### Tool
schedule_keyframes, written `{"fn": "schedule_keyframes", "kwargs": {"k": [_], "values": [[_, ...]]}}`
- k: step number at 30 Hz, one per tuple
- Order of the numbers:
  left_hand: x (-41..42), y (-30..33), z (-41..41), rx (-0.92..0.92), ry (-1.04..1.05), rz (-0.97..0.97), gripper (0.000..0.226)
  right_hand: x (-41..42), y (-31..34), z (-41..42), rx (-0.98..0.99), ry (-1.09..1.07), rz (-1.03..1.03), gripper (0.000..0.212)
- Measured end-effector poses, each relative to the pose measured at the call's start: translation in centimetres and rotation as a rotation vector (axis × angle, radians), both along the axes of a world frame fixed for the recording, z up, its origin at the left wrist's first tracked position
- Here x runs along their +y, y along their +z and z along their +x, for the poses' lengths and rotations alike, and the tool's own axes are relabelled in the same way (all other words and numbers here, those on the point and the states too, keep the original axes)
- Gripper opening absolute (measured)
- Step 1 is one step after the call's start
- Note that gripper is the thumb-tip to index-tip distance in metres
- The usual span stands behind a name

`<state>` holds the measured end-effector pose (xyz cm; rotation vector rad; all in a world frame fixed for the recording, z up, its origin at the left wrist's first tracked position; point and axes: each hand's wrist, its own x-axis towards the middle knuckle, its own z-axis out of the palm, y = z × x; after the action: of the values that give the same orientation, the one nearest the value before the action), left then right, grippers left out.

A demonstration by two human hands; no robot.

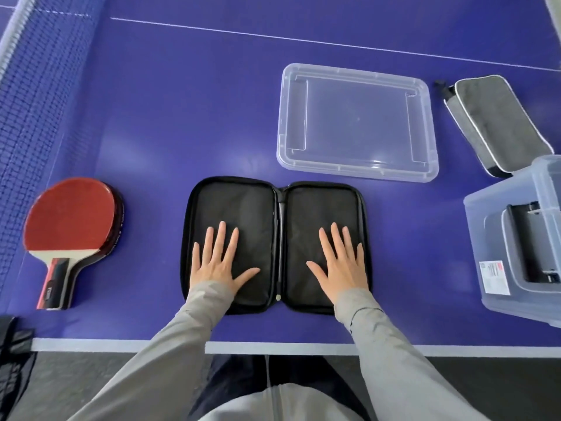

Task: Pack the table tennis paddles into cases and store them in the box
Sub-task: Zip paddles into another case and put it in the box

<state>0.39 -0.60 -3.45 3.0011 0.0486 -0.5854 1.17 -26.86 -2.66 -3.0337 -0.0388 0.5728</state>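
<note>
Blue table tennis table (212,101) is being used as the work surface, its net (36,101) running along the left edge. Red paddles (68,220) are being kept stacked near that edge. At the near edge, an unzipped black case (273,208) is being pressed flat by the left hand (217,262) and right hand (340,264), fingers spread, nothing grasped. Behind it a clear lid (358,123) is lying; toward the right edge a grey case (498,123) and clear box (516,238) are being kept.

Single head-worn wide-angle view, looking steeply down and forward over near edge of worktop (303,41). Close range: open case (273,208) near centre frame, own sleeves and lap below it.
</note>
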Motion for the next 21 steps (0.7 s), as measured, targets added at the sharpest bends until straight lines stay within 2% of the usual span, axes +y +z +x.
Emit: {"fn": "schedule_keyframes", "kwargs": {"k": [8,12,16,21], "values": [[0.2,0.3,0.3,0.039,0.008,-0.022,0.089,0.0,0.1,0.1,0.023,-0.006,-0.028,0.074],[1.1,1.3,0.6,0.036,-0.013,-0.125,0.081,0.6,1.1,0.4,0.046,-0.019,-0.035,0.074],[4.2,3.2,-0.7,-0.175,0.036,-0.242,0.068,1.1,2.2,0.3,0.014,-0.048,-0.008,0.073],[11.3,3.8,-4.1,-0.424,0.351,-0.133,0.065,0.9,3.3,-0.8,-0.015,-0.065,0.025,0.07]]}}
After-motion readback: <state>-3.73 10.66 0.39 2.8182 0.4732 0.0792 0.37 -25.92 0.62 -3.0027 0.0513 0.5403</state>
